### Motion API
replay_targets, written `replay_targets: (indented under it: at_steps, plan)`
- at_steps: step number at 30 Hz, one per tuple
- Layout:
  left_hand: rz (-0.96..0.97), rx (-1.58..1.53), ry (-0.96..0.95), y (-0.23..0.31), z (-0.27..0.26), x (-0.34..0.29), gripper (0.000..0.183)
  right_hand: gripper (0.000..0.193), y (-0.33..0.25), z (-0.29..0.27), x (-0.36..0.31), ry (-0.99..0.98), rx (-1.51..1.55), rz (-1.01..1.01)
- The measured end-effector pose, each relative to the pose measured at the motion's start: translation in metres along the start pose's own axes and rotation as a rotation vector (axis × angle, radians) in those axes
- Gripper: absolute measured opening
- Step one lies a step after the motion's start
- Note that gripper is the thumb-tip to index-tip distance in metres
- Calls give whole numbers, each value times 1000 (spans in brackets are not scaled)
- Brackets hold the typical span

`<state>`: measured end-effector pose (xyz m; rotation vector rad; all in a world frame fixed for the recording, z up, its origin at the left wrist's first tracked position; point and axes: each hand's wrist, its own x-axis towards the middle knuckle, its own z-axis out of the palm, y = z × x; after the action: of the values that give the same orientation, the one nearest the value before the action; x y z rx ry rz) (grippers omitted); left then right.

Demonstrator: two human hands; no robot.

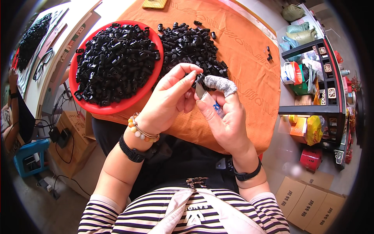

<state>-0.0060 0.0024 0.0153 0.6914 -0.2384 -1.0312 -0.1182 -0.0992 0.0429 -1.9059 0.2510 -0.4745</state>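
Observation:
My left hand [169,95] pinches a small black plastic part [200,77] between thumb and forefinger, over the near side of the table. Held in my right hand [228,121] is a small knife [201,92], its blade up against the black part and its pale handle marked in blue. A grey knitted sleeve [220,83] covers my right forefinger. Just beyond my hands lies a loose pile of similar black parts [191,48]. To the left, a round red basin [160,54] is heaped with more of them.
An orange patterned cloth [249,78] covers the table, with a few stray black pieces [269,57] at its right. A yellow pad [154,4] lies at the far edge. Right of the table stand a black shelf [311,110] and flattened cardboard [311,202]. Cables and a box [74,146] are on the left.

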Motion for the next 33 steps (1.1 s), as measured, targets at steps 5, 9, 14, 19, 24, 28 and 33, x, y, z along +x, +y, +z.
replay_targets:
  at_steps: [5,9,14,19,24,28,33]
  plan:
    - [1,7,-62,1,-1,1,19,34,3,0,1,14,13,-11]
    - [5,17,-112,0,-3,0,21,34,3,-1,1,6,7,-7]
    - [17,13,-72,0,1,0,17,31,7,-1,2,17,15,-38]
    - [15,27,-101,0,-3,0,14,30,7,-1,1,6,18,-24]
    - [20,17,-172,1,-5,0,15,30,5,-1,0,-12,35,-7]
    - [18,4,-120,-2,-2,-1,15,32,2,0,0,1,108,35]
    - [14,-12,-86,0,1,-1,14,32,3,-1,1,-6,130,24]
